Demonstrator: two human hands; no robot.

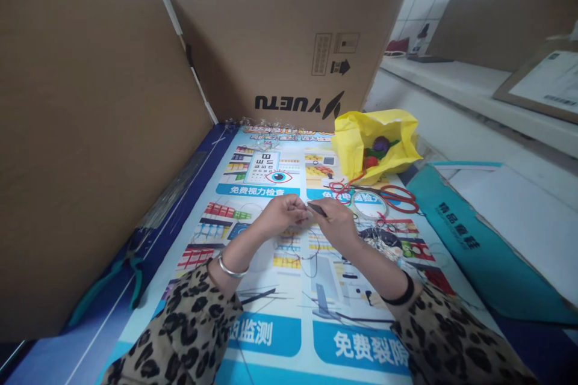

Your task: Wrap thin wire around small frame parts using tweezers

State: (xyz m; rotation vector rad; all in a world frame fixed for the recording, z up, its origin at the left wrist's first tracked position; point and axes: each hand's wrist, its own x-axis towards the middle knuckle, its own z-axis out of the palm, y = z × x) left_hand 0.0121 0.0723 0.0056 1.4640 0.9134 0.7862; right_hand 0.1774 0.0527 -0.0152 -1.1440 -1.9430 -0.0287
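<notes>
Leopard-spotted cloth sleeves reach in from the bottom edge of my view, and the two hands meet at the middle of the clock. My right hand (341, 225) is closed around a slim dark piece (317, 209); I cannot tell from here what it is. My left hand (282, 216) faces it, the fingers drawn into a narrow pinch, the tips near the dark piece. What sits in that pinch is too small for me to tell. A thin wire (318, 245) curves just under the hands at six o'clock; whether either one grips it I cannot say.

All this is over a printed poster (316, 370). At two o'clock I have a yellow bag (350, 138), open, with a purple ball (380, 144) and a red ball (370, 162) inside. Red-handled scissors (383, 191) lie at three o'clock, touching a pale ring (370, 217). Toward four o'clock I see a wire tangle (383, 243) by my right forearm, and farther out a teal box (469, 246).

Teal-handled pliers (136, 280) rest between eight and nine o'clock, near a bundle of wires (174, 192) at nine. Loose dark strands (264, 296) lie at seven. Cardboard (280, 24) stands upright at twelve.
</notes>
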